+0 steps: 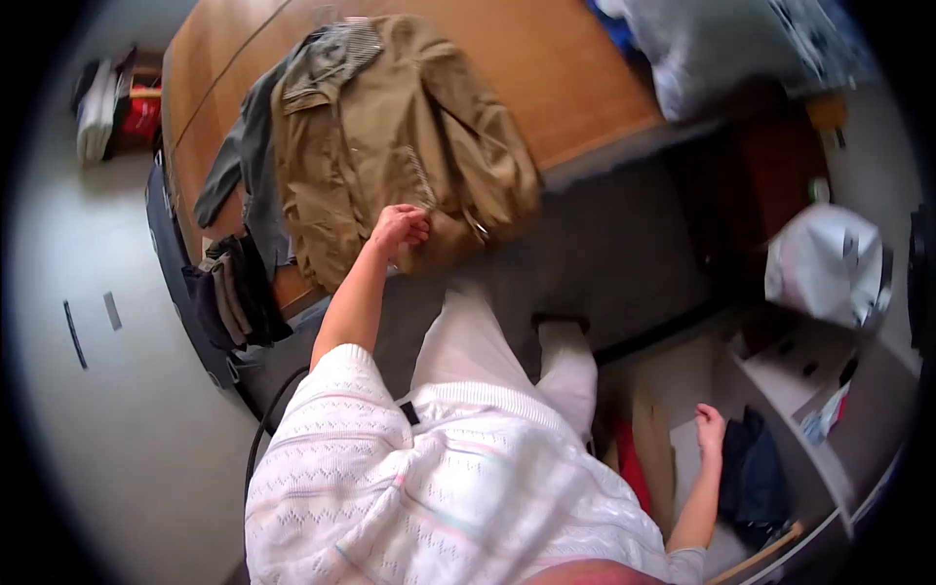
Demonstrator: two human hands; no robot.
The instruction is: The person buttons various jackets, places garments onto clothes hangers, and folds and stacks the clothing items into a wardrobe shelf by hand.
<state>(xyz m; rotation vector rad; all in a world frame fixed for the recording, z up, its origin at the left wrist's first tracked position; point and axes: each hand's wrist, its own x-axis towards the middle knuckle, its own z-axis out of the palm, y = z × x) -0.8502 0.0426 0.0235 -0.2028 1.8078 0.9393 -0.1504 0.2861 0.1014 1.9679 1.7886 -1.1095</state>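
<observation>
A tan jacket (390, 156) with a striped inner collar lies spread on the wooden surface, its sleeve folded down on the right side. My left hand (402, 226) is at the jacket's lower edge, fingers curled closed on the cloth there. Beneath the jacket, a grey garment (258, 156) shows on its left side, one sleeve reaching out. Low on the right, my right hand (711, 429) hangs with curled fingers over an open drawer-like compartment. Nothing shows in it. Dark blue folded clothing (754, 473) lies beside that hand.
Folded dark clothes (234, 292) sit at the surface's left corner. A white bag (827, 263) stands on the right. Tan cloth (651, 458) and red cloth (629, 463) lie in the compartment. A grey pillow-like bundle (712, 54) rests at the upper right.
</observation>
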